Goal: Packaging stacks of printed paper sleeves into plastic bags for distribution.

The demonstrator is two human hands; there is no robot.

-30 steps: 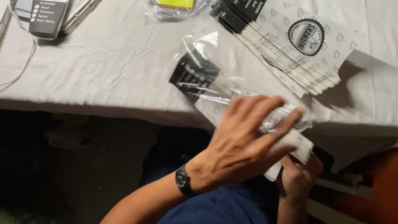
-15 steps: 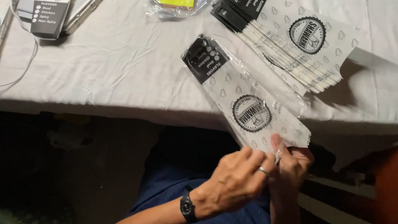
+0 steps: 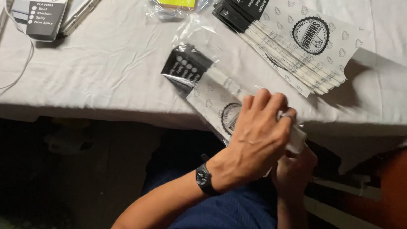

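While lying diagonal at table [image 3: 89, 74] edge, black-ended paper sleeve [image 3: 202, 86] runs up-left from left hand [image 3: 258, 134], pressed flat on near end; right hand [image 3: 295, 170] beneath, pinching same end.

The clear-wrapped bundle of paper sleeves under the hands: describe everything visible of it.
The bundle of paper sleeves lies flat and slantwise at the near table edge on the white tablecloth. White patterned paper with a black end and a round black emblem, inside glossy clear plastic. The left hand lies over its near end; the right hand grips that end from below.
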